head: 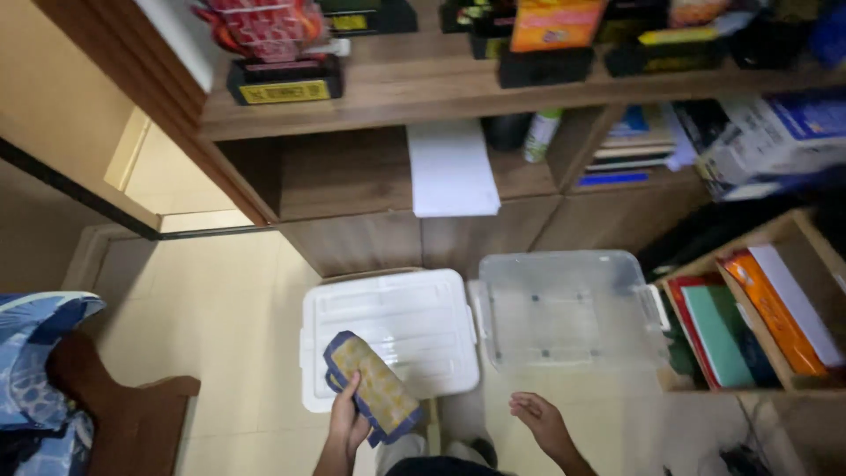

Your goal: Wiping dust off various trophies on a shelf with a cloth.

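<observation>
Left hand grips a folded yellow cloth with blue trim above the white plastic lid, lower centre; right hand hovers spread, empty, below the clear plastic bin.

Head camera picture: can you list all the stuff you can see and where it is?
Folded cloth: one, yellow with blue edge, held over the lid.
Lid: one, white, on the floor.
Storage box: one, clear, open and empty, right of the lid.
Paper sheet: one, white, hanging off the lower shelf.
Trophies: several, black bases, upper shelf.
Books: several, red, green, orange, in the wooden crate at right.
Chair: one, brown wood, bottom left.
Left hand: holds the cloth.
Right hand: open, empty, near the box.
</observation>
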